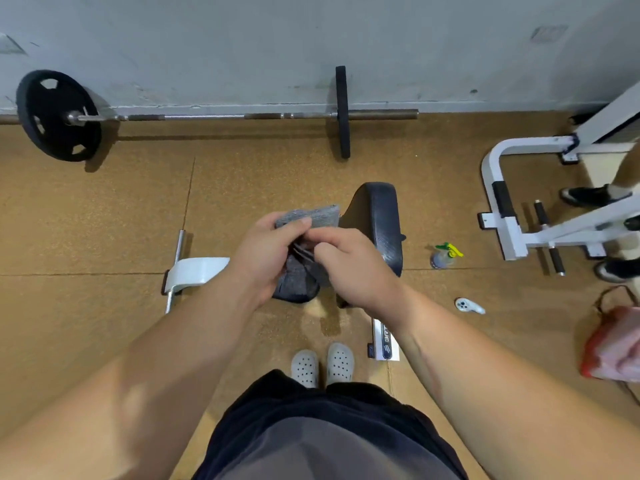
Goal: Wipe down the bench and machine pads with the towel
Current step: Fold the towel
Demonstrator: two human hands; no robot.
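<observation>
— Which step was the person on?

— Readying the cloth, by the look of it. Both hands met on the grey towel (311, 216). The left hand (266, 251) pinched its upper fold between thumb and fingers, and the right hand (349, 261) had its fingers curled on the bunched middle. The towel was held up just left of the black pad (381, 220); whether it touched the pad could not be told.

— So no wiping yet?

— Probably not. The next move would call for a flat, folded face of towel pressed onto the pad and drawn along it (a spray bottle (445, 256) stood on the floor to the right of the pad, should it be wanted).

— And the room?

— A tan, speckled floor (104, 220) ran to a pale wall (242, 46) at the far side, with a barbell (214, 116) lying along its foot. A white machine frame (498, 209) stood to the right, and a red bag (602, 344) lay nearer, at the right edge.
</observation>
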